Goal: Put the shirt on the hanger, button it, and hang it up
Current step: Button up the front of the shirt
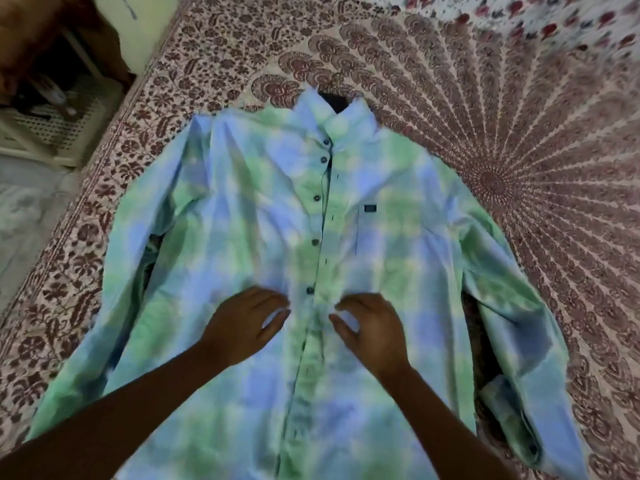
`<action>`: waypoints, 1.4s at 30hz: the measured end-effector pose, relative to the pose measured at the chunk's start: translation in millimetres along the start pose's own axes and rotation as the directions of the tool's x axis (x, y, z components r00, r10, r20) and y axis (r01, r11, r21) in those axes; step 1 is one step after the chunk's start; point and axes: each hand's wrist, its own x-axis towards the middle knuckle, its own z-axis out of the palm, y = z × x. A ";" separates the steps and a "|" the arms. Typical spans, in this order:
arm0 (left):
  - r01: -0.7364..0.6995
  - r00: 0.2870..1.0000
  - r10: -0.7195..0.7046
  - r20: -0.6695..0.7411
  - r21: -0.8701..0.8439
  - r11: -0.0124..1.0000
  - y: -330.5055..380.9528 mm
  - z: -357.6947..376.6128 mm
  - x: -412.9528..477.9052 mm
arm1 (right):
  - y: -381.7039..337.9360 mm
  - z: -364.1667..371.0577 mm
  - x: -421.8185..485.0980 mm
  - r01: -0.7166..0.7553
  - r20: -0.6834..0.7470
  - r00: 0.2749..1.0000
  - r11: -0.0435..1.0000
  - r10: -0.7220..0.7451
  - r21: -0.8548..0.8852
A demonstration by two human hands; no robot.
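Note:
A blue and green checked shirt (381, 237) lies face up on the bed, collar at the far end. A dark hanger part (334, 101) shows inside the collar; the rest is hidden under the cloth. Several dark buttons run down the left front edge, and the upper front looks unbuttoned. My left hand (242, 323) rests on the left front panel just below a button (309, 290), fingers loosely bent. My right hand (372, 329) sits on the right front panel opposite it, thumb and fingers slightly apart over the cloth. Neither hand clearly pinches the fabric.
A patterned maroon and cream bedspread (519, 133) covers the bed. A white perforated basket or shelf (52, 133) stands beside the bed at the left. The bed's left edge runs diagonally from top centre to lower left.

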 end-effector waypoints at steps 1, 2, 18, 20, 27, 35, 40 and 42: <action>-0.005 0.999 0.007 -0.046 0.025 1.000 -9.6 -3.3 29.8 | 7.9 -2.5 30.4 0.014 -0.031 0.999 1.000 -0.015 -0.019; 0.013 0.998 -0.011 -0.063 0.030 0.999 -23.6 -5.2 63.3 | 17.0 -3.7 65.5 0.014 -0.045 0.999 0.999 -0.015 -0.030; 0.022 0.991 -0.058 0.121 0.285 0.958 -93.8 58.1 253.5 | 80.4 44.7 264.3 -0.117 0.284 0.936 0.945 0.207 -0.304; 0.083 0.996 -0.089 0.010 0.275 0.958 -88.8 54.4 253.1 | 82.3 39.5 264.8 -0.089 0.277 0.947 0.960 0.165 -0.267; 0.175 0.982 -0.176 -0.072 -0.029 0.984 -111.9 22.8 321.2 | 59.0 62.1 245.5 -0.126 -0.062 0.992 0.959 0.113 -0.255; 0.349 0.894 -0.349 0.281 0.049 0.936 -117.2 5.2 378.1 | 19.6 64.2 245.2 -0.455 -0.155 0.855 0.859 0.495 0.234; 0.340 0.933 -0.349 0.086 0.110 0.934 -121.1 9.7 384.8 | 5.7 61.8 251.1 -0.389 -0.166 0.887 0.891 0.431 0.233; 0.351 0.935 -0.353 0.011 0.085 0.933 -117.9 11.7 381.5 | 6.2 63.3 249.0 -0.452 -0.113 0.867 0.861 0.486 0.236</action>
